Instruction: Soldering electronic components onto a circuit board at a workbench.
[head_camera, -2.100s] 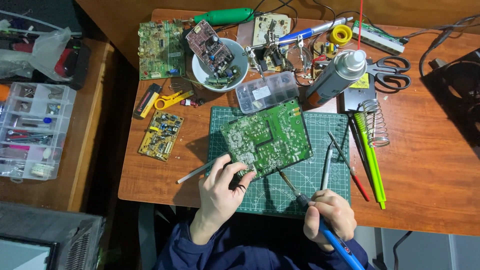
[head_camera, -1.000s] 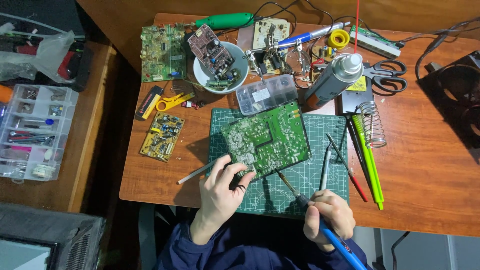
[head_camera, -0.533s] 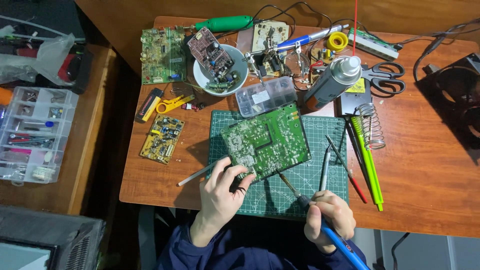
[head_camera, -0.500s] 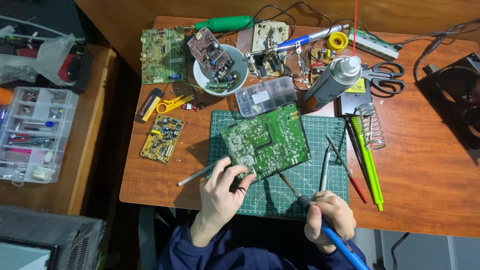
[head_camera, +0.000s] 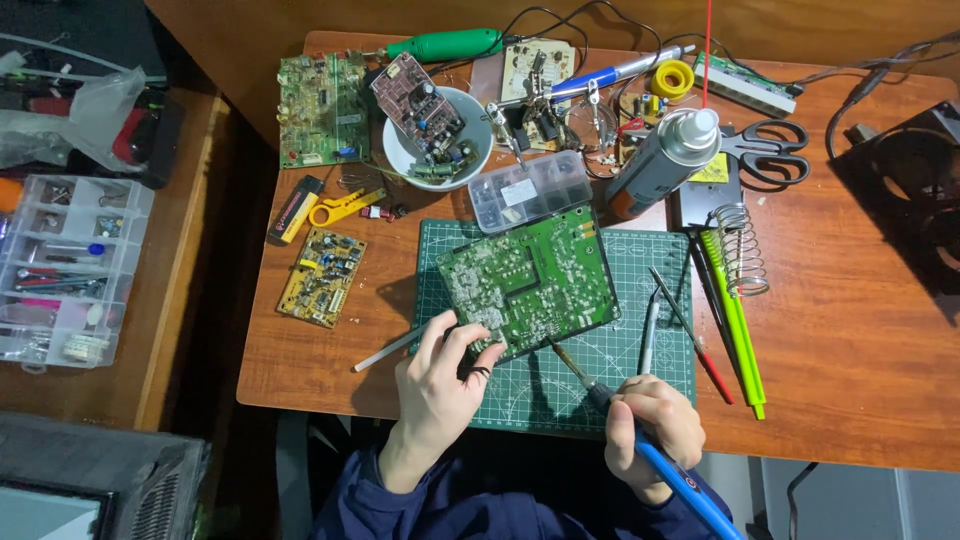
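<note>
Barely any shift since earlier: both hands stay put. One green rectangular circuit board (head_camera: 528, 281) lies on the green cutting mat (head_camera: 600, 385); left hand (head_camera: 440, 385) fingers pinch its near edge. Right hand (head_camera: 652, 428) fingers wrap one blue-handled soldering iron (head_camera: 640, 440), tip at board's edge.

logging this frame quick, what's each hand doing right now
Left hand: closed, fingers pinching the near edge of the green printed circuit board.
Right hand: closed around the blue-handled soldering iron.
</note>
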